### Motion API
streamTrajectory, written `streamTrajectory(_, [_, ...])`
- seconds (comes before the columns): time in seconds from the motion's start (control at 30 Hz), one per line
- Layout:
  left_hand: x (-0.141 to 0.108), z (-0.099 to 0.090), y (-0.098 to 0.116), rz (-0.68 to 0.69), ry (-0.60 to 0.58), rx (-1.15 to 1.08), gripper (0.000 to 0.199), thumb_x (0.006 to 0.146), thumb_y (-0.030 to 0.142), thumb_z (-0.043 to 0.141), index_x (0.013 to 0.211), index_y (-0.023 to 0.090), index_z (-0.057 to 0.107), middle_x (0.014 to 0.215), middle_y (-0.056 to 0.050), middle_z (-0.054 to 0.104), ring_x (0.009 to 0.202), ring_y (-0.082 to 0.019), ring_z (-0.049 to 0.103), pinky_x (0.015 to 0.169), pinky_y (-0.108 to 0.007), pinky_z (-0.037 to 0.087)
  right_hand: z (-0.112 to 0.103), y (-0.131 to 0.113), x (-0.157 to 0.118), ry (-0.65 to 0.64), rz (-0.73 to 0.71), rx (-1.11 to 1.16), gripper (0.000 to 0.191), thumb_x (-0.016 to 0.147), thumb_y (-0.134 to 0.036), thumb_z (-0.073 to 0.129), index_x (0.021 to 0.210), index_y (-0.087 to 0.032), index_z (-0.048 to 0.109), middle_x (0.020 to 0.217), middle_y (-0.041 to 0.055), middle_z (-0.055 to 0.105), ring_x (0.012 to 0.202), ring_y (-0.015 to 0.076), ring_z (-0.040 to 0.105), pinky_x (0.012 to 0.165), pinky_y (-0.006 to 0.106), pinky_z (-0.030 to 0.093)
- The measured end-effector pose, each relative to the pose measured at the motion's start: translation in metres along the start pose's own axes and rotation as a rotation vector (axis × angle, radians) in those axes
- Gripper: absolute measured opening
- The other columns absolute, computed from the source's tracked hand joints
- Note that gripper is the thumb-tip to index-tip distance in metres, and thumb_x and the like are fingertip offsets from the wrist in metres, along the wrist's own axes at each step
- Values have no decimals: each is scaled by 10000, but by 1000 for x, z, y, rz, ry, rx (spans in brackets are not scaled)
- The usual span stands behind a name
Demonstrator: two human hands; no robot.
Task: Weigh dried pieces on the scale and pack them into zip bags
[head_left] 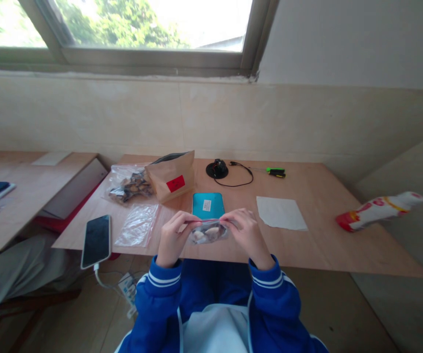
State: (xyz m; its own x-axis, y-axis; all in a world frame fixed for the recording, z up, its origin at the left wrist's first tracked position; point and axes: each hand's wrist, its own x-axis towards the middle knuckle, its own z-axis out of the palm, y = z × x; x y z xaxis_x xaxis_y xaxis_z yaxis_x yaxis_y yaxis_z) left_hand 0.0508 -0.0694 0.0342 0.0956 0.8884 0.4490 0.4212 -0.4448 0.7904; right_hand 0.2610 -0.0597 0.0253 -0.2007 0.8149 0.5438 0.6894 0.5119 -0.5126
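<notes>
A small clear zip bag point(209, 233) with pale brown dried pieces in it, like dried mushrooms, hangs between my hands at the table's front edge. My left hand point(176, 235) pinches the top left corner of the bag, and my right hand point(243, 229) pinches the top right corner. Just behind the bag lies a flat blue device with a white label point(207, 205), perhaps a small scale, its near edge partly covered. To the left are flat clear plastic bags point(137, 224), and farther back a larger clear bag of dark dried pieces point(130, 186).
A brown paper pouch with a red label point(170, 179) stands at the back. A phone on a cable point(97, 240) overhangs the front left edge. Also on the table point(288, 250) are a black corded device point(217, 169), screwdrivers point(276, 172), white paper point(281, 213) and a bottle point(376, 211).
</notes>
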Motion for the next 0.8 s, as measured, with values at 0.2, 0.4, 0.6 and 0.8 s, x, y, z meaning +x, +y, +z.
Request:
streamTrajectory(0.2, [5, -1, 3, 41, 5, 82, 114, 881, 272, 585, 828, 205, 661, 821, -14, 668, 786, -139, 636, 736, -247, 496, 9, -1, 2, 6, 48, -84, 165, 924, -207, 519, 796, -224, 621, 808, 18, 686, 818, 204, 572, 771, 341, 357])
streamTrajectory(0.4, [10, 2, 5, 151, -108, 276, 142, 898, 296, 561, 925, 214, 673, 861, -39, 661, 829, -164, 623, 759, -288, 482, 14, -9, 5, -6, 43, -230, 200, 897, -87, 478, 792, -215, 591, 797, 24, 652, 809, 204, 551, 784, 347, 332])
streamTrajectory(0.6, [12, 11, 4, 223, -133, 463, 196, 913, 331, 529, 866, 209, 674, 812, -34, 656, 779, -166, 574, 723, -295, 417, 15, -13, 6, -65, -16, -193, 123, 930, -208, 514, 836, -214, 593, 834, 22, 667, 832, 199, 563, 832, 352, 331])
streamTrajectory(0.8, [12, 19, 7, 226, -102, 539, 184, 904, 336, 540, 866, 222, 679, 805, -19, 661, 775, -175, 544, 713, -314, 366, 20, -11, 4, -35, -17, -139, 124, 922, -226, 542, 828, -222, 623, 820, 9, 676, 836, 188, 584, 812, 338, 347])
